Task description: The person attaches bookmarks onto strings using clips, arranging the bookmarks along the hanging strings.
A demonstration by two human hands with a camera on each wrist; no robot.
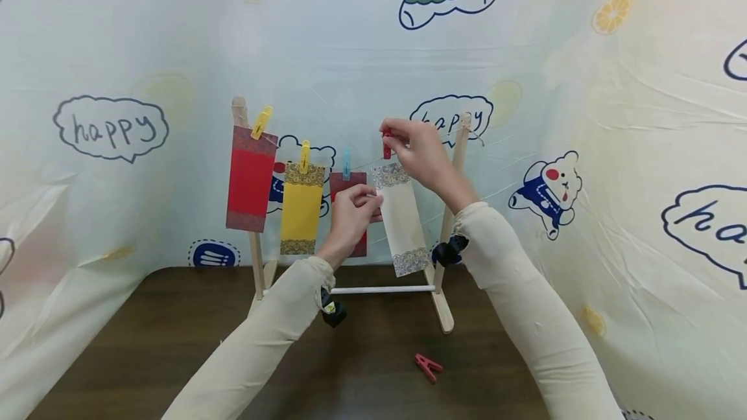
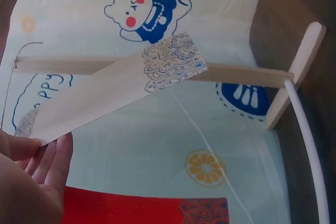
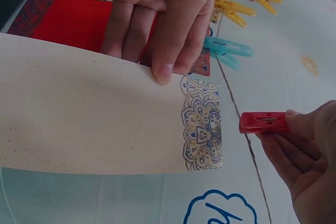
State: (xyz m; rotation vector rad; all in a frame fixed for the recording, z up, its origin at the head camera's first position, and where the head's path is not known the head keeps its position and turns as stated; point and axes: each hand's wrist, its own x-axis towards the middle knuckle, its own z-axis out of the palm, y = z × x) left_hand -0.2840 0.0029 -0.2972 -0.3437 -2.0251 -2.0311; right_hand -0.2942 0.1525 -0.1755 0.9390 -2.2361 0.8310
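My left hand (image 1: pixel 352 218) pinches the left edge of a white paper card (image 1: pixel 401 219) with patterned bands at both ends. In the right wrist view the thumb lies on the card's face near its upper band. My right hand (image 1: pixel 421 151) pinches a red clothespin (image 3: pixel 264 122) above the card. That clothespin's tip overlaps the string (image 3: pixel 255 161), and the card's top edge is a little apart from it. Left of the white card, a red card (image 1: pixel 360 248) hangs from a blue clothespin (image 1: pixel 347 166), partly hidden by my left hand.
A yellow card (image 1: pixel 302 209) and another red card (image 1: pixel 251 177) hang further left from yellow clothespins (image 1: pixel 304 157). Wooden posts (image 1: pixel 460 144) joined by a white rod (image 1: pixel 382 290) carry the string. A loose pink-red clothespin (image 1: pixel 428 366) lies on the dark table (image 1: pixel 373 381).
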